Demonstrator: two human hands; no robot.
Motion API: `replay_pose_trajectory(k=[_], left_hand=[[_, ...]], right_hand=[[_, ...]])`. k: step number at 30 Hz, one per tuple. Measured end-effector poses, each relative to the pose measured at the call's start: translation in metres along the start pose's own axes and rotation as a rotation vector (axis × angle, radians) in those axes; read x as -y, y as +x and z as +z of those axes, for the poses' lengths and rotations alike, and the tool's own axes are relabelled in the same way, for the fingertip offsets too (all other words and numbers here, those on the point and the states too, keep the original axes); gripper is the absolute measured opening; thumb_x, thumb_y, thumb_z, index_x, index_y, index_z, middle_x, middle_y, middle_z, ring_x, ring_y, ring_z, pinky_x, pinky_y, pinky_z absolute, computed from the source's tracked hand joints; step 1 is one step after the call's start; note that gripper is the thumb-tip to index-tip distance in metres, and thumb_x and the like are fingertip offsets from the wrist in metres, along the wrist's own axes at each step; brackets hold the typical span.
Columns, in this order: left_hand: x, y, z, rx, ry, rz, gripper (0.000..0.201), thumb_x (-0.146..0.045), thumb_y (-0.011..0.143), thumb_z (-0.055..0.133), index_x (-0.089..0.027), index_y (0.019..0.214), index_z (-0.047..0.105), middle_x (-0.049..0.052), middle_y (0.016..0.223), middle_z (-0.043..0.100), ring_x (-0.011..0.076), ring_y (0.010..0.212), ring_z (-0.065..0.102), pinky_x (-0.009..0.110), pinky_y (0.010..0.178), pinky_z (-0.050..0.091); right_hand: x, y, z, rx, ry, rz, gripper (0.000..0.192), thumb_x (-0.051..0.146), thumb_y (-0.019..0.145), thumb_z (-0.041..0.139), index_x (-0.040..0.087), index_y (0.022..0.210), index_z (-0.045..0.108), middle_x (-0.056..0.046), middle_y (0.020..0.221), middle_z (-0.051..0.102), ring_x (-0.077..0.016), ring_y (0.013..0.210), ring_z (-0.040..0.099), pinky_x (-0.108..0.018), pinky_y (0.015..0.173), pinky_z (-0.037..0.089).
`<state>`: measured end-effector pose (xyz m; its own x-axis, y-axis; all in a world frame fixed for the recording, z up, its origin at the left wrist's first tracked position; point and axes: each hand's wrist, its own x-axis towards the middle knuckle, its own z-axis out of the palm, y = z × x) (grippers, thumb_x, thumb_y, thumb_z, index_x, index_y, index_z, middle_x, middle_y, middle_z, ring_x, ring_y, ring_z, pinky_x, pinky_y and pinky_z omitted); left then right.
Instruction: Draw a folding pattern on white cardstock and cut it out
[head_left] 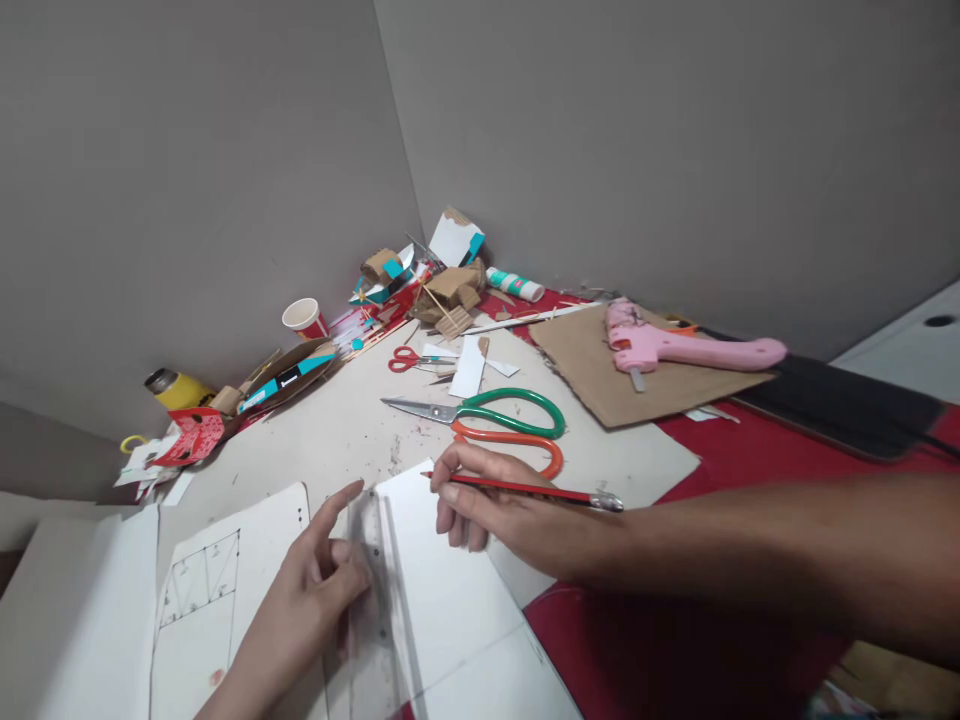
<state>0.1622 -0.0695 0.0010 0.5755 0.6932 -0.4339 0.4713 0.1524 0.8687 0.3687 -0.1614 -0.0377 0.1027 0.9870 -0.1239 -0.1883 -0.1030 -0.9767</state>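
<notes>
Fingers of my right hand (491, 520) were clamped on a red pencil (559, 493), its tip by the far end of a white sheet (442, 590); those of my left hand (319, 590) were apart, index stretched out, gripping nothing I could see, at a clear ruler (381, 605) along the sheet's left side. Step looked like measuring or marking the sheet, with the sketch page (202, 580) to my left and scissors (459, 411) just beyond. Next move seemed to call for pinning the ruler and bringing the tip to its edge; couldn't tell whether the tip touched.
</notes>
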Motion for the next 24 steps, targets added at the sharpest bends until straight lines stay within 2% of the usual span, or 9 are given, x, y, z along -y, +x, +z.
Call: replay_pose_trajectory(k=[6, 14, 19, 24], left_hand=[[0.003, 0.002, 0.010, -0.216, 0.130, 0.015, 0.071, -0.043, 0.083, 0.062, -0.025, 0.147, 0.037, -0.009, 0.053, 0.049, 0.0078, 0.040, 0.034, 0.018, 0.040, 0.027], [0.014, 0.013, 0.007, -0.214, 0.165, -0.029, 0.072, -0.042, 0.083, 0.063, -0.028, 0.148, 0.036, -0.009, 0.054, 0.042, 0.0100, 0.046, 0.034, 0.021, 0.044, 0.027], [0.015, 0.014, 0.007, -0.211, 0.167, -0.046, 0.076, -0.042, 0.083, 0.064, -0.028, 0.150, 0.032, -0.008, 0.056, 0.045, 0.0107, 0.049, 0.036, 0.022, 0.046, 0.028], [0.011, 0.015, 0.011, -0.244, 0.203, -0.045, 0.078, -0.041, 0.082, 0.065, -0.026, 0.151, 0.031, -0.009, 0.054, 0.041, 0.0096, 0.046, 0.034, 0.021, 0.045, 0.026]], right_hand=[[-0.010, 0.001, 0.001, 0.016, -0.007, 0.012, 0.019, 0.040, 0.095, 0.051, 0.020, 0.094, 0.051, -0.002, 0.079, 0.065, -0.0137, 0.070, 0.061, -0.022, 0.055, 0.047], [-0.004, -0.001, -0.003, 0.061, -0.163, -0.038, 0.016, 0.035, 0.098, 0.046, 0.021, 0.094, 0.053, -0.004, 0.090, 0.068, -0.0157, 0.077, 0.065, -0.025, 0.061, 0.052], [-0.001, -0.002, -0.004, 0.065, -0.151, 0.029, 0.018, 0.036, 0.099, 0.044, 0.021, 0.096, 0.054, -0.004, 0.094, 0.070, -0.0164, 0.081, 0.066, -0.026, 0.065, 0.052], [0.000, -0.002, -0.005, 0.065, -0.160, -0.011, 0.016, 0.034, 0.099, 0.046, 0.021, 0.097, 0.055, -0.004, 0.093, 0.070, -0.0162, 0.082, 0.065, -0.027, 0.067, 0.051]])
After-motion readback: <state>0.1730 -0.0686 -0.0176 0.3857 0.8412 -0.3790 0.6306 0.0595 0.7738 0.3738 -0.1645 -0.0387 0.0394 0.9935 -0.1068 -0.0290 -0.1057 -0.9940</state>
